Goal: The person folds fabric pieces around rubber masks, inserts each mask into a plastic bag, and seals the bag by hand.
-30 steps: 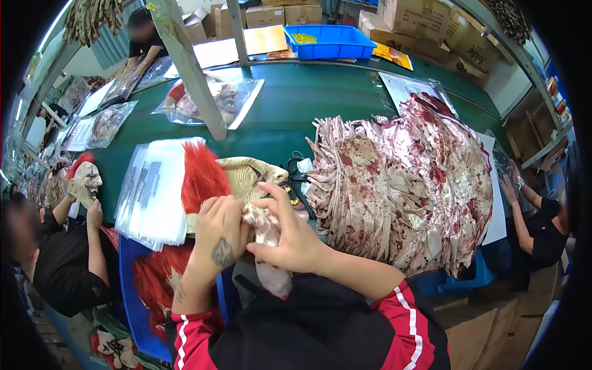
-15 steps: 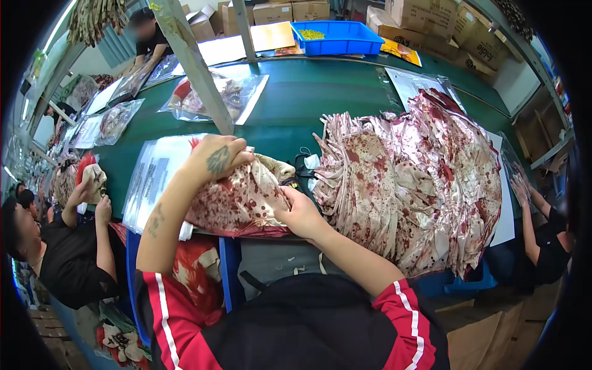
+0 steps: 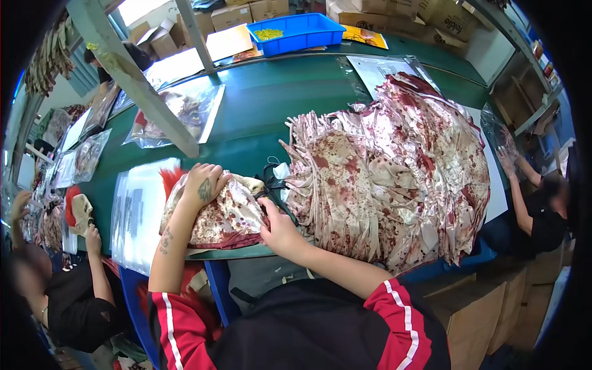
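Observation:
A mask [image 3: 231, 216] of pale cloth-like material, spattered dark red with a tuft of red hair, lies before me at the belt's near edge. My left hand [image 3: 206, 183] is bent over its top, fingers closed on the material. At the mask's right side my right hand [image 3: 282, 231] pinches the edge by a dark opening; the fingertips are partly hidden. Just right of it is a large heap of similar red-spattered, pleated pieces [image 3: 394, 179]. A small white tag [image 3: 281, 171] with black cord lies between mask and heap.
Clear plastic bags with printed sheets [image 3: 139, 209] lie left of the mask. A slanted post [image 3: 139, 80] rises beyond my left hand. Across the green belt [image 3: 253, 111] stands a blue tray [image 3: 302, 36] with small yellow-green pieces. Co-workers are at the left and right.
The view has shifted, so the belt and heap appear farther left. Both hands stay on the mask, which looks flatter. The left co-worker's one hand has lifted away from a red-haired mask.

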Demonstrator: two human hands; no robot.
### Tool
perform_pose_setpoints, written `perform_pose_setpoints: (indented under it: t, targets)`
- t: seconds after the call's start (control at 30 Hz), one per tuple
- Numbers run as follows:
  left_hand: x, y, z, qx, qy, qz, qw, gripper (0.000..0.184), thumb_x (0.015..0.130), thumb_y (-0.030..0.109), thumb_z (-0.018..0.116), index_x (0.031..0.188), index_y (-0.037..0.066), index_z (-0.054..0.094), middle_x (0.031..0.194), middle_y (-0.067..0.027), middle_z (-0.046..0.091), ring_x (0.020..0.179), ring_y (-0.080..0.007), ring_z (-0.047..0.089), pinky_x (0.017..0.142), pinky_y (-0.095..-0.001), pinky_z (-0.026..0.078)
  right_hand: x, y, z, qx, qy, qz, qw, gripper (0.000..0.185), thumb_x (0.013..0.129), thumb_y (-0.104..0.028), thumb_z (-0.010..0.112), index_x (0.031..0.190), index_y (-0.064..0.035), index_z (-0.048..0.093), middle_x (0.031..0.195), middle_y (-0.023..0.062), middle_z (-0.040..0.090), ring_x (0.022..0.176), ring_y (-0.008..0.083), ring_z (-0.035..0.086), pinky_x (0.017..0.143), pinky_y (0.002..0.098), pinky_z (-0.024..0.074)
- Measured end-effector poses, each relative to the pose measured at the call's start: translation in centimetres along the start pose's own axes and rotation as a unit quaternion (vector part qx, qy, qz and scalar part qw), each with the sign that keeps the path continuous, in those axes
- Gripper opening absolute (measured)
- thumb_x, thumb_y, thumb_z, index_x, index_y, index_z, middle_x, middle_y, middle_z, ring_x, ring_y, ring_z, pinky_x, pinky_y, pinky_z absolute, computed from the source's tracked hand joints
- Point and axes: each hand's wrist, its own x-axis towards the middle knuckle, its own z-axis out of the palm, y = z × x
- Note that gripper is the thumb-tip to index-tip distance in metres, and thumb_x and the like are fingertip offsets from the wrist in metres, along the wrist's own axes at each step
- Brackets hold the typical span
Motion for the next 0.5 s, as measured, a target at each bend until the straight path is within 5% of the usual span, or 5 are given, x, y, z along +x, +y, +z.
perform_pose_setpoints:
  t: [0.13, 0.27, 0.33, 0.43, 0.5]
  targets:
    - [0.6, 0.8, -2.4, 0.006, -0.040, -0.004, 0.999, 0.024, 0.092, 0.030, 0.062, 0.090, 0.006, 0.063, 0.088, -0.0097, 0.069, 0.083, -0.0289, 0.063, 0.089, -0.0383, 0.044, -0.8, -1.9, -0.9, -0.079, 0.009, -0.036, 0.996, 0.055, 0.084, 0.000, 0.059, 0.137, -0.0028, 0.046, 0.086, 0.0161, 0.064, 0.064, 0.0265, 0.065, 0.055, 0.0362, 0.0508]
    - [1.5, 3.3, -5.4, -0.027, 0.084, 0.012, 0.996, 0.029, 0.089, 0.028, 0.068, 0.107, 0.005, 0.064, 0.101, -0.0082, 0.069, 0.092, -0.0250, 0.064, 0.102, -0.0348, 0.036, -2.6, -4.3, -3.6, -0.269, 0.016, -0.103, 0.957, 0.050, 0.084, -0.006, 0.064, 0.132, -0.0038, 0.051, 0.087, 0.0150, 0.064, 0.062, 0.0296, 0.064, 0.055, 0.0379, 0.0503]
    - [2.7, 5.9, -7.9, -0.137, 0.035, 0.007, 0.990, 0.045, 0.084, 0.021, 0.072, 0.123, 0.003, 0.059, 0.113, -0.0096, 0.066, 0.100, -0.0251, 0.064, 0.103, -0.0341, 0.040, -3.4, -6.3, -5.8, -0.274, 0.007, -0.104, 0.956, 0.048, 0.084, -0.007, 0.064, 0.130, -0.0038, 0.053, 0.089, 0.0147, 0.064, 0.062, 0.0297, 0.063, 0.056, 0.0378, 0.0504]
    - [4.7, 9.9, -8.0, -0.386, -0.020, -0.025, 0.922, 0.048, 0.083, 0.021, 0.074, 0.124, 0.001, 0.057, 0.112, -0.0120, 0.067, 0.103, -0.0256, 0.064, 0.097, -0.0356, 0.047, -4.1, -8.6, -9.8, -0.286, -0.023, -0.115, 0.951, 0.040, 0.085, -0.010, 0.065, 0.124, -0.0038, 0.058, 0.093, 0.0138, 0.065, 0.064, 0.0301, 0.063, 0.058, 0.0375, 0.0508]
    - [6.7, 12.2, -7.5, -0.415, -0.035, -0.006, 0.909, 0.051, 0.084, 0.023, 0.075, 0.126, 0.000, 0.056, 0.112, -0.0143, 0.066, 0.104, -0.0263, 0.064, 0.089, -0.0372, 0.052, -3.8, -8.5, -12.1, -0.276, 0.047, -0.156, 0.947, 0.035, 0.085, -0.010, 0.064, 0.120, -0.0034, 0.062, 0.097, 0.0127, 0.067, 0.066, 0.0275, 0.063, 0.060, 0.0353, 0.0512]
